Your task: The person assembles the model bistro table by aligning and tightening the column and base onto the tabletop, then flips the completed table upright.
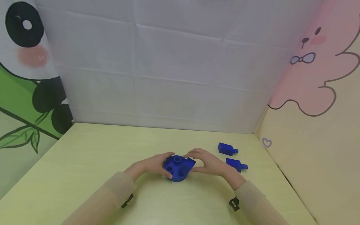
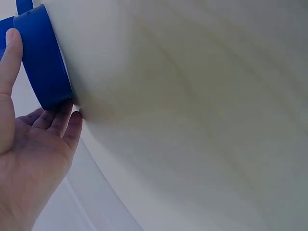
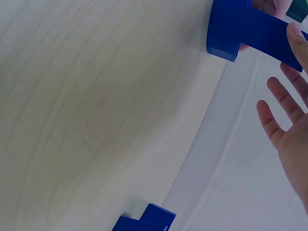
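A round blue base (image 1: 177,177) with raised ring-shaped sockets sits on the table in front of me. My left hand (image 1: 154,164) grips it from the left, thumb at the near side and fingers behind; the left wrist view shows its side wall (image 2: 44,57) between thumb and fingers. From the base's right part rises a rectangular blue block (image 1: 187,165), its lower end hidden in the base. Thumb and index finger of my right hand (image 1: 209,162) pinch the block's free end, while the other fingers stand spread away from it in the right wrist view.
Two more blue blocks with ridged, narrow ends, a farther one (image 1: 226,149) and a nearer one (image 1: 234,164), lie right of the right hand. Behind the table (image 1: 112,140) hangs a white sheet (image 1: 174,62); a decorated wall (image 1: 309,140) borders the right side.
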The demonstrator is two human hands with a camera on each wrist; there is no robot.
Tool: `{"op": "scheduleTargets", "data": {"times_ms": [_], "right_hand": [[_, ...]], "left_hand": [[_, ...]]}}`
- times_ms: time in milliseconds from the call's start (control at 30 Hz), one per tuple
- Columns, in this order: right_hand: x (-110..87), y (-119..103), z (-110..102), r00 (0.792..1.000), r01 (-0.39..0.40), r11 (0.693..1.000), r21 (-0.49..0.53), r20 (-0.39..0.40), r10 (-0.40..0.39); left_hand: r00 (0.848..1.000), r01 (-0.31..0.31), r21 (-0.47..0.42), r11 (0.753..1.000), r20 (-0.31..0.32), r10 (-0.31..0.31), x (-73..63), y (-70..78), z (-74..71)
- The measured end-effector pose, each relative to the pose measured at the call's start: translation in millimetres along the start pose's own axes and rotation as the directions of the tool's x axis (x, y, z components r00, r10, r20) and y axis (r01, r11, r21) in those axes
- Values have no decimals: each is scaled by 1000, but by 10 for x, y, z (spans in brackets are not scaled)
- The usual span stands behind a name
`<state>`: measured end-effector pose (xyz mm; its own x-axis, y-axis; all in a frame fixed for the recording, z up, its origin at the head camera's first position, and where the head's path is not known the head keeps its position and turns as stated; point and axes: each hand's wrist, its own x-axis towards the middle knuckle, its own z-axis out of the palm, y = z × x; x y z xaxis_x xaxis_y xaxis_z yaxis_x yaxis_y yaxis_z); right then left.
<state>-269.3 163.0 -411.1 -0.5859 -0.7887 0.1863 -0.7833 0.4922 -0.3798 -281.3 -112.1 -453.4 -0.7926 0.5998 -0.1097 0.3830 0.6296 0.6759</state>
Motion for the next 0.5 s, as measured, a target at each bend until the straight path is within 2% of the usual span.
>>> {"op": "scheduleTargets", "data": {"times_ms": [133, 233, 367, 500], "right_hand": [[-111, 55, -93, 995, -99, 993, 70, -13, 100], [-233, 138, -168, 990, -134, 990, 45, -38, 135], [-408, 267, -245, 981, -187, 982, -13, -56, 186], [-554, 404, -283, 966, -255, 965, -60, -53, 252]], "left_hand": [[998, -24, -26, 999, -54, 23, -12, 51, 0], [989, -59, -20, 998, -133, 56, -35, 146, 37], [966, -76, 0, 997, -249, 73, -69, 333, 154], [939, -54, -61, 997, -342, 30, -92, 515, 301]]}}
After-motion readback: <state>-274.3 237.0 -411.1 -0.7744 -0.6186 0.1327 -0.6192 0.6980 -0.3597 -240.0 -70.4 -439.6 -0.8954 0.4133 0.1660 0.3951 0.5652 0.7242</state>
